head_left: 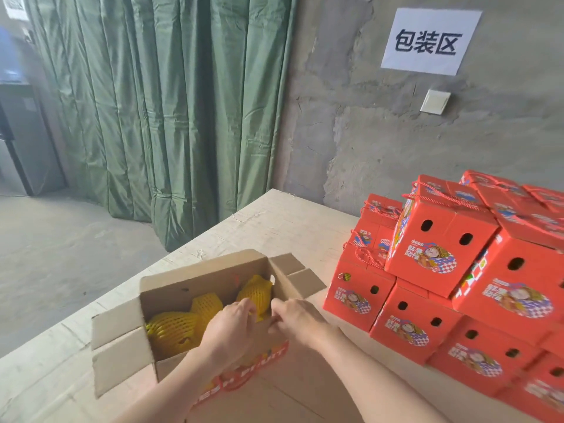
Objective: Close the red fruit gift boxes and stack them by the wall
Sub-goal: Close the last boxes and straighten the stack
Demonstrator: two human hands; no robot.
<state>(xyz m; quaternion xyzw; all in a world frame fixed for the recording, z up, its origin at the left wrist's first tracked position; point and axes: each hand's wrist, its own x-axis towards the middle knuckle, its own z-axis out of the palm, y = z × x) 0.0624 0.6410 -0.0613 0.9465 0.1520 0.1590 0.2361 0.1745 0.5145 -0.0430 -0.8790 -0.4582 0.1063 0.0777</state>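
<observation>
Red gift box (198,276) lies open on the table (274,215); closed boxes (442,239) stand stacked by the wall (366,117).
Left hand (232,326) and right hand (294,322) curl fingers at its near rim; grip unclear.

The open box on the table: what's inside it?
Fruit wrapped in yellow foam netting; three pieces show in the open box. The left hand and right hand cover its near side, so any more there, and whatever lies beneath, is hidden.
</observation>
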